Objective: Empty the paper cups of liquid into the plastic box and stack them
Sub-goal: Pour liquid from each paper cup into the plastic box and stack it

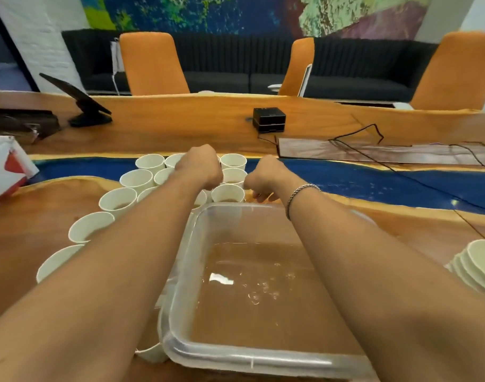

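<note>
well, paper cups (138, 179) on wood-and-blue table (180, 128); orange chairs (153, 64) behind.

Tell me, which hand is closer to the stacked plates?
Right. The right hand is beyond the far rim of the plastic box, left of the plates; the left hand is farther left, over the paper cups.

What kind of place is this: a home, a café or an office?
Most likely an office meeting room or lounge. A long wooden table with a blue strip, orange chairs on its far side, and a dark sofa under a large painted mural suggest it.
</note>
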{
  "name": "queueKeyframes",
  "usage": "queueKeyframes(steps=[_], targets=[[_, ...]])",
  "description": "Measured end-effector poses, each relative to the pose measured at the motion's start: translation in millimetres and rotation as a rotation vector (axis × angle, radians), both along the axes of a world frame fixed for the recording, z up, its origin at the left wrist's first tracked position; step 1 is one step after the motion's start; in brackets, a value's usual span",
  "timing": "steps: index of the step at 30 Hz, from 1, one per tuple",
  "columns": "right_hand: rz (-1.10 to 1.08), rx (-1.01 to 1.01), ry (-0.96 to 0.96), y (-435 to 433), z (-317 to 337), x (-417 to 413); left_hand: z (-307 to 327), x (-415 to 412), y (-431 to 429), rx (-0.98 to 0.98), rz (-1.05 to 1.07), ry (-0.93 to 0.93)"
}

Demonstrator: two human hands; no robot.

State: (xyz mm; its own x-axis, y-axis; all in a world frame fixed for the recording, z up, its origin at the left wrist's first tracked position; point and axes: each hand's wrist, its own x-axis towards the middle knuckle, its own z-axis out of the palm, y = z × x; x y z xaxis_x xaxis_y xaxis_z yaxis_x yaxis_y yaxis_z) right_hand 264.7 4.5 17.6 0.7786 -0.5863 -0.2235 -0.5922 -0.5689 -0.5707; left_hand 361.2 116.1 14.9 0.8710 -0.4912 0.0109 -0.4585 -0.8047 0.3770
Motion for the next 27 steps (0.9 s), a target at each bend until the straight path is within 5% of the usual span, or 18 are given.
queueKeyframes(steps=[7, 16, 27], targets=[[0.175, -0.014, 0.29, 5, 2, 15, -10, 10, -11, 0.197, -0.048, 0.05], [0.078, 0.08, 0.267, 0, 15, -5, 10, -13, -9, 0.217, -0.146, 0.211], [-0.164, 0.204, -0.331, -30, 61, -85, 81, -80, -14, -0.226, -0.154, 0.443]])
